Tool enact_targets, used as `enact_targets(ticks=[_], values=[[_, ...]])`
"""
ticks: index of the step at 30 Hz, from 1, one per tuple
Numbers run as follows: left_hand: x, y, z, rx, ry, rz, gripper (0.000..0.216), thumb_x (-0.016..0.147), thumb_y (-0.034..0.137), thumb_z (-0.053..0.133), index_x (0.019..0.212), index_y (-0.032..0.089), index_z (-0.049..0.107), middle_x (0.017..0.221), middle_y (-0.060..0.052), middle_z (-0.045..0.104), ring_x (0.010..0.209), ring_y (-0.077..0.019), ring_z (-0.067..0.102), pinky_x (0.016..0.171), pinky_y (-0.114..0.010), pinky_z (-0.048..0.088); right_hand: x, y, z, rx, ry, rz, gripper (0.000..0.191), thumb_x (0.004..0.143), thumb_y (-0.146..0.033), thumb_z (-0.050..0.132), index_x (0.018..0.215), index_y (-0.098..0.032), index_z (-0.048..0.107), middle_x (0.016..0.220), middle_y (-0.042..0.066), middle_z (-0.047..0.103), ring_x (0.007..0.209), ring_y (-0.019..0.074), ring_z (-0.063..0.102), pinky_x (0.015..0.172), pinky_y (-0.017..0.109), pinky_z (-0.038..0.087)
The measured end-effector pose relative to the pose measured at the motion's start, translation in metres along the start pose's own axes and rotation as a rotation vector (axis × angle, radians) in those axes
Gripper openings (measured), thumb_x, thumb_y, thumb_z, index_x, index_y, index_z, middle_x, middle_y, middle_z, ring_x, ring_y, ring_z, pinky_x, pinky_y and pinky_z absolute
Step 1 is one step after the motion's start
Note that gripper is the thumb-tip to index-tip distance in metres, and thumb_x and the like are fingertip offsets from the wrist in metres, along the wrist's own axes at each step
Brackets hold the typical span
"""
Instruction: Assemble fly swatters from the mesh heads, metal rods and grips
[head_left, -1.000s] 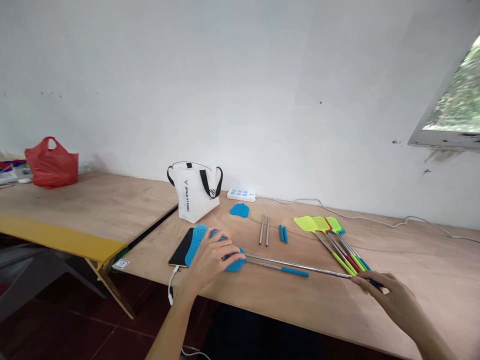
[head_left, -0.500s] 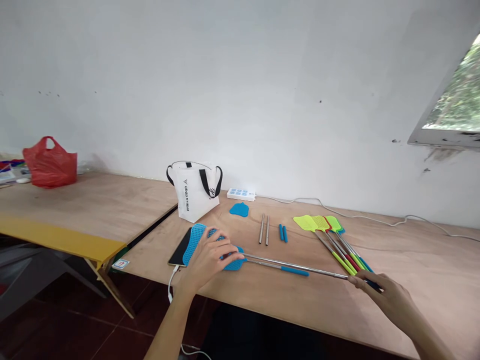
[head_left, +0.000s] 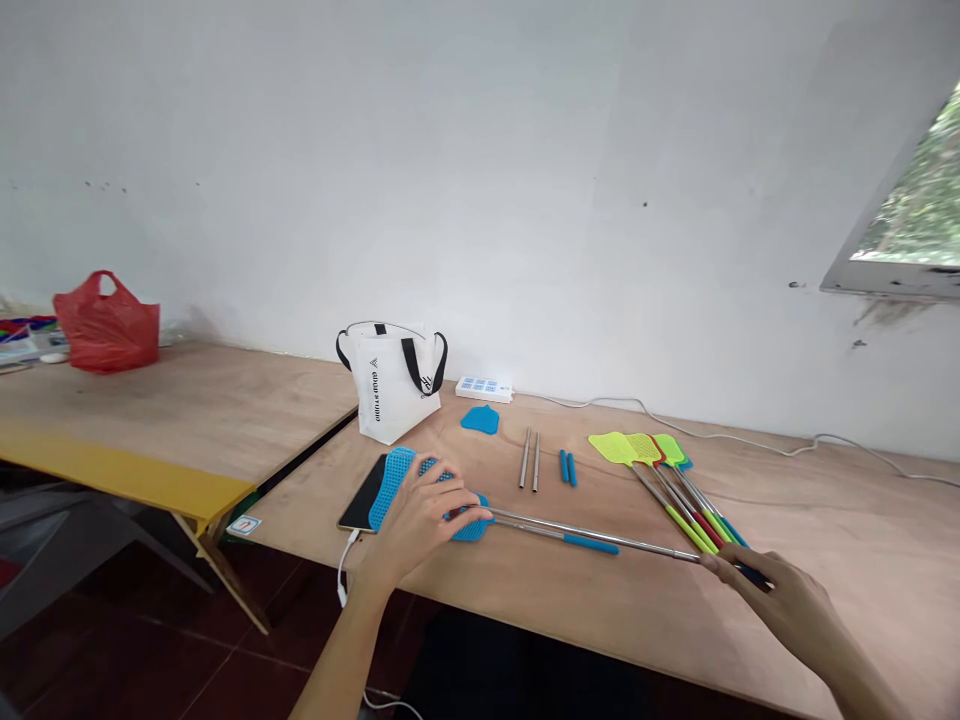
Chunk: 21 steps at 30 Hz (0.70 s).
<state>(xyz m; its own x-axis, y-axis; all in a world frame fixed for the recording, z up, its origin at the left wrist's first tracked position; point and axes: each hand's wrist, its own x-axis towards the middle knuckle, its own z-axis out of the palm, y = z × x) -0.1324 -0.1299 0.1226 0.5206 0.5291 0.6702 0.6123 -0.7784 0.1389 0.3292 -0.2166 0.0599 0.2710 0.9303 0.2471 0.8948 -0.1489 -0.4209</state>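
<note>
My left hand (head_left: 424, 515) lies flat, fingers spread, on the blue mesh heads of two fly swatters (head_left: 397, 475) near the table's front edge. My right hand (head_left: 780, 600) pinches the dark grip end of a long metal swatter rod (head_left: 592, 538) that runs from those heads to the right. A second swatter with a blue grip (head_left: 589, 543) lies alongside it. Beyond are a loose blue swatter head (head_left: 480, 420), two bare metal rods (head_left: 529, 460) and two blue grips (head_left: 567, 467).
A fan of yellow-green swatters (head_left: 637, 450) with coloured handles lies right of centre. A phone (head_left: 361, 495) on a cable sits under the blue heads. A white tote bag (head_left: 390, 385), a power strip (head_left: 484, 389) and a red plastic bag (head_left: 109, 325) stand farther off.
Almost nothing has moved. My right hand shifted slightly along the rod's end and the view drifted a little; my left hand stays on the blue heads.
</note>
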Motion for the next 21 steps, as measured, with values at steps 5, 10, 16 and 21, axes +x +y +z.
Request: enact_targets(ticks=[5, 10, 16, 21], values=[[0.001, 0.002, 0.000, 0.008, 0.027, 0.011, 0.035, 0.100, 0.045, 0.058, 0.074, 0.024, 0.071, 0.072, 0.004, 0.071, 0.088, -0.0163, 0.058, 0.102, -0.038, 0.030, 0.002, 0.003, 0.000, -0.007, -0.004, -0.040, 0.072, 0.078, -0.091, 0.041, 0.084, -0.029, 0.078, 0.072, 0.005, 0.072, 0.068, 0.0232, 0.067, 0.062, 0.030, 0.049], [0.002, 0.009, 0.014, 0.019, 0.125, 0.073, 0.032, 0.099, 0.044, 0.059, 0.077, 0.025, 0.072, 0.071, 0.005, 0.071, 0.087, -0.0153, 0.058, 0.102, -0.037, 0.028, 0.000, -0.001, -0.002, 0.001, 0.066, -0.044, 0.074, 0.076, -0.093, 0.042, 0.082, -0.029, 0.079, 0.072, 0.005, 0.072, 0.066, 0.0227, 0.067, 0.061, 0.029, 0.049], [0.004, 0.020, 0.021, 0.001, 0.166, 0.073, 0.030, 0.099, 0.043, 0.059, 0.078, 0.024, 0.072, 0.072, 0.005, 0.072, 0.087, -0.0152, 0.059, 0.103, -0.037, 0.029, -0.002, -0.013, -0.010, -0.017, 0.024, -0.045, 0.079, 0.075, -0.096, 0.035, 0.081, -0.031, 0.079, 0.068, 0.005, 0.070, 0.063, 0.0223, 0.066, 0.060, 0.030, 0.048], [0.007, 0.035, 0.034, 0.008, 0.188, 0.107, 0.029, 0.099, 0.039, 0.061, 0.077, 0.024, 0.070, 0.066, 0.005, 0.068, 0.083, -0.0142, 0.058, 0.101, -0.037, 0.029, -0.008, -0.049, 0.005, -0.024, 0.071, -0.197, 0.071, 0.086, -0.087, 0.035, 0.073, -0.029, 0.074, 0.072, 0.004, 0.072, 0.067, 0.0218, 0.066, 0.061, 0.029, 0.045]])
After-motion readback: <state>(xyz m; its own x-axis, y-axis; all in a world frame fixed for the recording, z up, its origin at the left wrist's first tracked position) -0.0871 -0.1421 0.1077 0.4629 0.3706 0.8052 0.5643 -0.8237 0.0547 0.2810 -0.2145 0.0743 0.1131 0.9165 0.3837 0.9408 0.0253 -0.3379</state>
